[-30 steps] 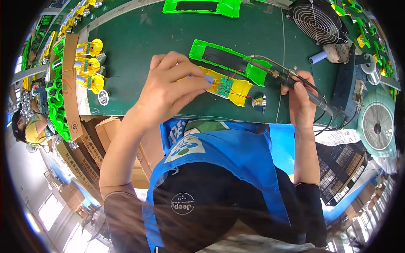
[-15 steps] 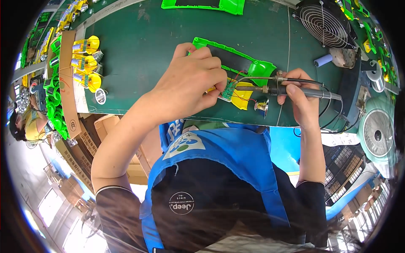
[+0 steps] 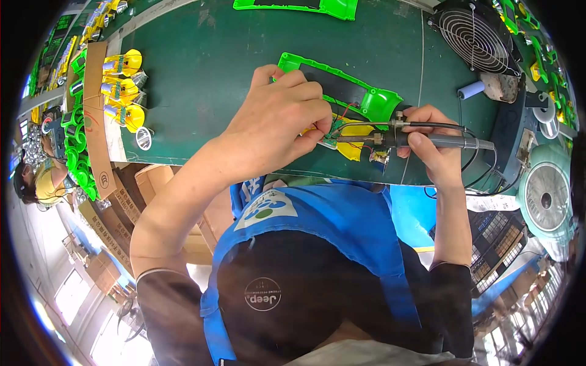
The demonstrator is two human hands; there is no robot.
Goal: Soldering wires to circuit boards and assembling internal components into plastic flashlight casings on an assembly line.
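My right hand point(image 3: 436, 143) is closed round a soldering iron point(image 3: 397, 139), which has a thin metal feed tube clamped along it. The iron points left, its tip at a small green circuit board point(image 3: 335, 128) on a yellow plastic lamp part point(image 3: 351, 150). My left hand point(image 3: 287, 116) pinches at the board's left edge; its fingertips hide what they hold. Behind the board lies a green plastic housing point(image 3: 383, 107) with a dark panel and thin red wires beside it. A small shiny reflector point(image 3: 379, 158) sits below the iron, partly covered.
On the left, several yellow lamp assemblies point(image 3: 127, 90) stand by a cardboard box wall point(image 3: 96, 122). At the right are a black fan point(image 3: 471, 36), a blue-violet cylinder point(image 3: 470, 89), a dark box-shaped unit point(image 3: 510, 137) and a pale green fan point(image 3: 545, 198). A person point(image 3: 46, 177) works far left.
The soldering iron and my right hand have shifted slightly toward me, and the tip now sits lower over the board. My left hand keeps almost the same place.
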